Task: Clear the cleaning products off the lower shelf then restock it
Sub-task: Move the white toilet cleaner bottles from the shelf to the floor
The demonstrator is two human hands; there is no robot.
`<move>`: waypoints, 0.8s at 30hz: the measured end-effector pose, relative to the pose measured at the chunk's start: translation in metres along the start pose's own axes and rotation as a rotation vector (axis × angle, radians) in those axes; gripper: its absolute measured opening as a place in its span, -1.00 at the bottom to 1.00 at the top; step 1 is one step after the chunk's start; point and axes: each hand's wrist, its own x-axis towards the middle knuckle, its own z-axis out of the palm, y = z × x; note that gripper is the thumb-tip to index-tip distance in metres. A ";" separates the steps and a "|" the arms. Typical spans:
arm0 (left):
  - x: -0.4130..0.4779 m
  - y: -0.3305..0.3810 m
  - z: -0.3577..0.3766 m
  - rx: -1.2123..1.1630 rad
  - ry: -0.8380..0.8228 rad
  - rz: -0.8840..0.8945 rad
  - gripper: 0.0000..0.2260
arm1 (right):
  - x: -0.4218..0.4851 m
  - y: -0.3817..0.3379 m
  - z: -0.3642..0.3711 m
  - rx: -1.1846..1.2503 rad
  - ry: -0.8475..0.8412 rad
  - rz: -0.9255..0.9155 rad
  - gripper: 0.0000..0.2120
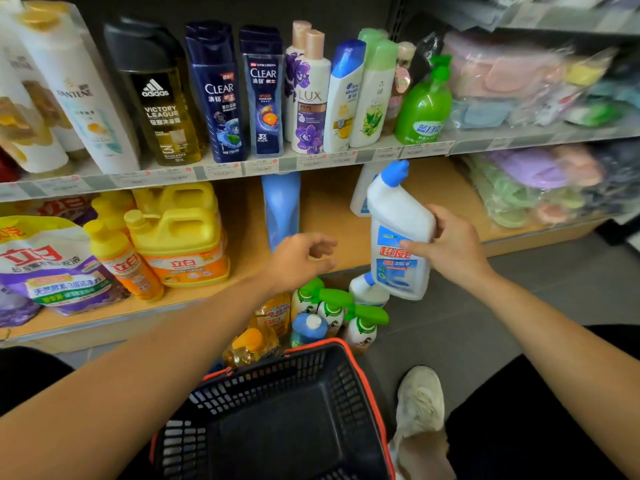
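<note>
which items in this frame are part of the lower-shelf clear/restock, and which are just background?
Job: white cleaner bottle in the right hand; left hand, empty; lower shelf; yellow jugs; blue bottle; bottles on the floor; basket.
Background: upper-shelf shampoo bottles; green pump bottle; bagged goods; shoe.

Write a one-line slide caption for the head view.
Right hand holds a white blue-capped cleaner bottle before the lower shelf; left hand hovers open beside it.
</note>
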 end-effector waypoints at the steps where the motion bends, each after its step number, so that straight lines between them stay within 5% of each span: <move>1: 0.001 -0.009 0.005 0.055 -0.047 -0.008 -0.64 | 0.001 0.002 -0.005 -0.010 0.017 0.020 -0.50; 9: 0.008 -0.063 0.061 0.602 -0.232 -0.061 -0.49 | -0.001 0.036 -0.014 -0.101 0.093 0.296 -0.53; 24: -0.015 -0.118 0.117 0.393 0.156 0.107 -0.73 | -0.046 0.168 0.093 -0.105 0.254 0.774 -0.35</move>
